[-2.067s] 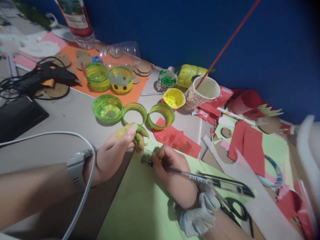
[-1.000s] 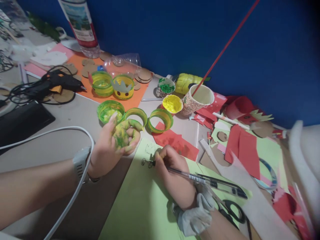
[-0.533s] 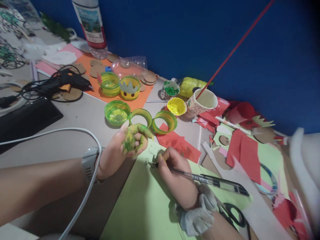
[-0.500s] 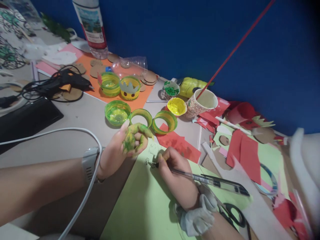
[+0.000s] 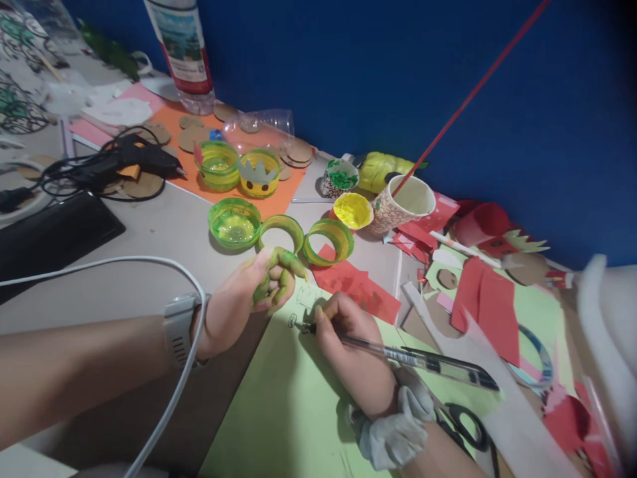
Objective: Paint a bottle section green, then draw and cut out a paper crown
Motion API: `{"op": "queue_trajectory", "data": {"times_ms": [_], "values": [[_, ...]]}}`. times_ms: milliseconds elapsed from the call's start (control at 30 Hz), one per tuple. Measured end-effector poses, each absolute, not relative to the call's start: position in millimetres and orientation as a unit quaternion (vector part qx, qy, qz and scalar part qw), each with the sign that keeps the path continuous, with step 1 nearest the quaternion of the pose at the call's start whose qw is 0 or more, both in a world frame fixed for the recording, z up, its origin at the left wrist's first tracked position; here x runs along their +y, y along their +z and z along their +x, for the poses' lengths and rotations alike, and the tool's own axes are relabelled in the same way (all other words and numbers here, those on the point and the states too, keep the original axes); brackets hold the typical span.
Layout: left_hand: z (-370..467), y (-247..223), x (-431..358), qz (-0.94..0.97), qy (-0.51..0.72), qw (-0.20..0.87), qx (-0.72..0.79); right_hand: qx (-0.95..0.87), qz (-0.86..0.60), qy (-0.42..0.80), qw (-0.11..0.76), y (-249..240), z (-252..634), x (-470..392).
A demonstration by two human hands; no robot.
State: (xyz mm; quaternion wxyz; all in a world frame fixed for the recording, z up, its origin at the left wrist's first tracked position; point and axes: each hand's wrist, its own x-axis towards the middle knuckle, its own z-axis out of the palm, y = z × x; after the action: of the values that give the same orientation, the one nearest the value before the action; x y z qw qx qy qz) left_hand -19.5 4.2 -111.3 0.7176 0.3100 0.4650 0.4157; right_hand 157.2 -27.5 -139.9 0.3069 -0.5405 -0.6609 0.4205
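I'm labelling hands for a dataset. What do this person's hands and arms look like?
The left hand has green and yellow paint on its palm and fingers, and a grey watch at the wrist. The right hand has a grey scrunchie.

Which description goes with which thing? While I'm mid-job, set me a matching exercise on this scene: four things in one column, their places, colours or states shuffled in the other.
Things
1. Left hand
2. Right hand
3. Tall patterned paper cup
4. Glue gun

Descriptions
A. Has a red stick leaning in it
B. Black, with an orange trigger
C. Grips a pen at the light green paper
D. Smeared with green and yellow, fingers curled, no tool visible in it

Right pairs: 1-D, 2-C, 3-A, 4-B
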Motion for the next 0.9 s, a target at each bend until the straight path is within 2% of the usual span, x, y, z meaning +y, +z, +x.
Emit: {"op": "queue_trajectory", "data": {"times_ms": [900], "values": [[-21.2, -121.0, 3.1, 0.331, 0.436, 0.711, 0.441, -0.661, -0.541, 0.426, 0.299, -140.6, 155.4, -27.8]]}}
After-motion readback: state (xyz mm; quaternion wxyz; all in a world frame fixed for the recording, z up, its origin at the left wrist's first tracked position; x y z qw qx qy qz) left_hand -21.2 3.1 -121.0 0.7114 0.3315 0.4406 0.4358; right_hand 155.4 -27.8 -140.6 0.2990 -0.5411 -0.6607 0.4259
